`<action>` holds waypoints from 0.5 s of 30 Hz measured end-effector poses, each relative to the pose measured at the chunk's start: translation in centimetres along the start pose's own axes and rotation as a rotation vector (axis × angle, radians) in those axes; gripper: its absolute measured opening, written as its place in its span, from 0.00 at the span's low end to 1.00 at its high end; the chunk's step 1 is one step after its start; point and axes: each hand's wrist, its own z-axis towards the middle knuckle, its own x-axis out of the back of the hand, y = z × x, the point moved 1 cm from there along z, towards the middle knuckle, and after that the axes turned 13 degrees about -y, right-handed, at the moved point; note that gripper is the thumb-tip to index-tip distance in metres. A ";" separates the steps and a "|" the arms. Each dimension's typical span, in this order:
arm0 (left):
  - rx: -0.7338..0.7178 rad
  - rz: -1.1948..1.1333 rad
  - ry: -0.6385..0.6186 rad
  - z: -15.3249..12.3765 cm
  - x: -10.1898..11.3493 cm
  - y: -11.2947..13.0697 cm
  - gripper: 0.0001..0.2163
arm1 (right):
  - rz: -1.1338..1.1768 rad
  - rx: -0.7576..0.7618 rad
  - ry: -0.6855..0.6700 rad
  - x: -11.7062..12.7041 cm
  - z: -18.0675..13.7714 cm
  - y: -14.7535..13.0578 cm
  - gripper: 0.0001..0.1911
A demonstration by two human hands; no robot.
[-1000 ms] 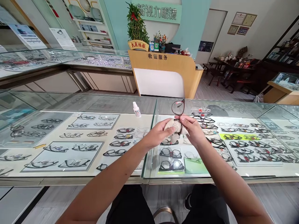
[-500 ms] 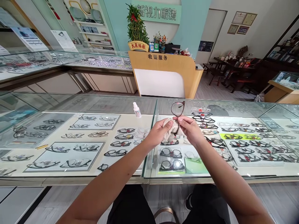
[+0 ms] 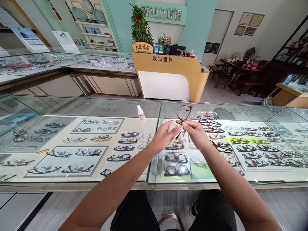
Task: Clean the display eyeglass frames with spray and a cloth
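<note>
Above the glass counter I hold a pair of dark red-brown glasses (image 3: 184, 112) upright, one lens sticking up over my fingers. My right hand (image 3: 196, 133) pinches the frame at the bridge. My left hand (image 3: 165, 136) presses a beige cleaning cloth (image 3: 173, 131) around the lower lens, which the cloth hides. The two hands touch each other over the seam between two counter panes.
A small white spray bottle (image 3: 141, 113) stands on the glass counter (image 3: 79, 106) just left of my hands. Several glasses lie on trays inside the showcase (image 3: 77, 157). A wooden cashier desk (image 3: 168, 75) stands beyond, and tables with chairs (image 3: 238, 72) at the back right.
The upright lens has tilted to the right and sunk slightly. My left hand has shifted the cloth over the lower lens. The hands stay over the same spot.
</note>
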 end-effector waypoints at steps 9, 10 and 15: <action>0.014 -0.029 0.050 0.2 1.3 0.1 0.26 | -1.030 0.412 0.259 0.0 -1.3 -2.3 0.13; 0.040 -0.030 0.031 0.1 1.4 0.2 0.26 | -1.151 0.442 0.242 0.1 -1.4 -2.3 0.14; 0.150 0.008 -0.097 -0.5 1.5 1.2 0.25 | -1.475 0.527 0.184 0.4 -1.5 -2.1 0.18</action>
